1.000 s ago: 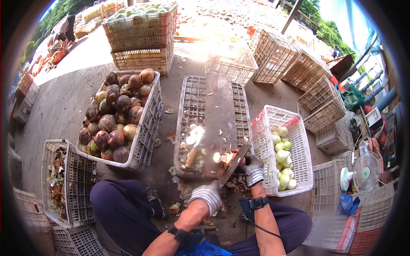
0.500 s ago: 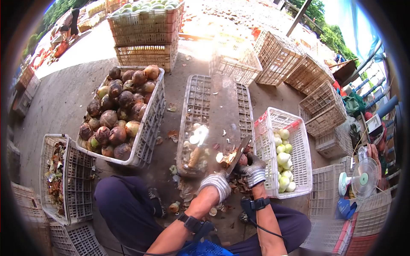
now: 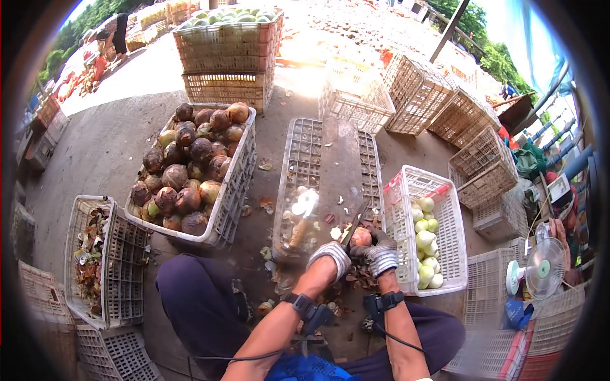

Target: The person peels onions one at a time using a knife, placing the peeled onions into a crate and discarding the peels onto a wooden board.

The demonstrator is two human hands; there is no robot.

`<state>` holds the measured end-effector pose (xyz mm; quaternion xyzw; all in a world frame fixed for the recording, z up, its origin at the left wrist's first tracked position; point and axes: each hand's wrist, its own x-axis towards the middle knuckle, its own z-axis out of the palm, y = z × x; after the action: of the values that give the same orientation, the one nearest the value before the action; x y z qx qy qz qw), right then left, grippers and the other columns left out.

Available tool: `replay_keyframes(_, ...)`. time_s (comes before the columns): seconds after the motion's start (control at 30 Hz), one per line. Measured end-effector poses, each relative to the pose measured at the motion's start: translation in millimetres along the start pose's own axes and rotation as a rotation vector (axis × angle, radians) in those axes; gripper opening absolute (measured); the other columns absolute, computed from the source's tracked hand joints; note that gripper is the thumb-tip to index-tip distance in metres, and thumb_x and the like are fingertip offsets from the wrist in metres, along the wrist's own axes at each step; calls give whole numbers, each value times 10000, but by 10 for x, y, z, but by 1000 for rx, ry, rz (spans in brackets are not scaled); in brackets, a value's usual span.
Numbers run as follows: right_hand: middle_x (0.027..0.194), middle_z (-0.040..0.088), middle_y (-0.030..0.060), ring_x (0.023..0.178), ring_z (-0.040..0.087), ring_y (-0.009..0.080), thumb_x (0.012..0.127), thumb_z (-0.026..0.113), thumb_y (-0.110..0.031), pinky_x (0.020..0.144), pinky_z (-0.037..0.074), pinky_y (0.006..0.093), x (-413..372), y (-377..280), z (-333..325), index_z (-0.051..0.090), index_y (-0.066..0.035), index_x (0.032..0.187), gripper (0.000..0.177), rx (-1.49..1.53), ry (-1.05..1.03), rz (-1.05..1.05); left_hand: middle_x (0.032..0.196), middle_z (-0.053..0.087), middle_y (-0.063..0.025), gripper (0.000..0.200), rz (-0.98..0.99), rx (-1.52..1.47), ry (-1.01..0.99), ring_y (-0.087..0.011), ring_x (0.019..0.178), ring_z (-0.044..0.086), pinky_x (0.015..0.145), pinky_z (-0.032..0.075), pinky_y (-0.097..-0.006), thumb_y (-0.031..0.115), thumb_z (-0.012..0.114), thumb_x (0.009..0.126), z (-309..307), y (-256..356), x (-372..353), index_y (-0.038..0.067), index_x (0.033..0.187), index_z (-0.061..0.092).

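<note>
My left hand (image 3: pixel 329 256), in a striped glove, is closed round the handle of a knife (image 3: pixel 356 222), its blade pointing up and away beside an onion. That reddish-brown onion (image 3: pixel 361 237) is gripped by my gloved right hand (image 3: pixel 379 251), over the near end of a wooden board (image 3: pixel 340 159). The board lies lengthwise over an upturned crate (image 3: pixel 298 152). Peel scraps are scattered under my hands. To the right stands a white crate (image 3: pixel 454 247) of peeled, pale green onions (image 3: pixel 426 239).
A crate of unpeeled onions (image 3: pixel 175 176) stands at the left, with a crate of peel scraps (image 3: pixel 93 254) nearer. Stacked crates (image 3: pixel 229 57) rise at the back. At the right are empty crates (image 3: pixel 480 166) and a fan (image 3: pixel 545 268). A person (image 3: pixel 114 35) bends far left.
The knife has swung more upright, and the onion shows more clearly between my hands. My left hand has moved slightly right and up. The whole view has shifted a little.
</note>
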<state>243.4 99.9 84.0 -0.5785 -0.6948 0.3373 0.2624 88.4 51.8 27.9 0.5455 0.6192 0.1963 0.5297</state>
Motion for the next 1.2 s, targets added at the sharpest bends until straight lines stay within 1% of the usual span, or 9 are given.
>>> replay_keyframes(0.1,1004,675,96,877,630,147,627,788,-109,819,519,287,-2,92,7,596,28,1192,612,240,-28,99,859,660,-185,303,5,-133,-65,-293,755,617,686,508,-410,215,576,822,-47,1,88,-37,979,636)
replay_keyframes(0.23,1027,658,86,876,629,153,638,741,16,797,530,294,-156,10,-53,561,38,1232,621,605,-55,150,796,633,-80,267,298,-457,-15,-151,679,486,608,459,-312,220,523,943,-428,532,-520,-24,1005,613)
replay_keyframes(0.33,1031,654,85,866,629,156,642,724,32,783,531,289,-244,-66,-143,570,56,1197,577,664,-60,220,950,676,-131,213,217,-113,-39,-271,774,612,707,511,-357,172,584,824,-59,-511,136,62,957,709)
replay_keyframes(0.4,1024,655,88,860,629,157,640,723,28,775,531,285,-253,-60,-130,575,64,1175,556,641,-55,232,963,663,-152,246,212,-149,-59,-296,798,622,738,499,-347,266,634,785,-112,-458,-28,76,917,716)
replay_keyframes(0.47,1008,661,86,854,630,156,644,727,16,774,529,285,-231,-27,-114,585,59,1162,539,611,-51,233,937,665,-177,279,463,393,18,-321,788,628,691,509,-364,285,672,745,-160,-445,-64,60,907,708)
replay_keyframes(0.53,993,667,85,849,631,156,647,731,4,772,527,284,-207,51,-129,595,55,1149,522,576,-44,238,903,666,-196,303,521,547,51,-353,776,632,664,517,-391,285,692,717,-199,-290,-191,45,903,702)
replay_keyframes(0.83,1020,673,93,866,634,155,658,761,-61,811,511,282,-106,426,-51,602,46,1147,525,236,62,114,886,658,-264,319,30,296,23,-413,844,649,692,533,-460,172,603,745,-36,278,-777,4,1013,643)
replay_keyframes(0.93,991,687,147,887,649,197,757,719,-256,800,511,310,-137,325,-23,610,28,1168,511,306,82,78,867,663,-258,328,1,281,-28,-409,823,658,668,536,-465,181,611,752,-222,503,-917,-9,1018,636)
replay_keyframes(1.2,1044,668,117,910,631,186,693,741,-126,831,506,306,-31,529,-1,572,41,1215,573,337,13,108,835,668,-242,278,115,227,-125,-392,748,655,629,534,-445,163,608,757,237,-126,-131,-39,944,647)
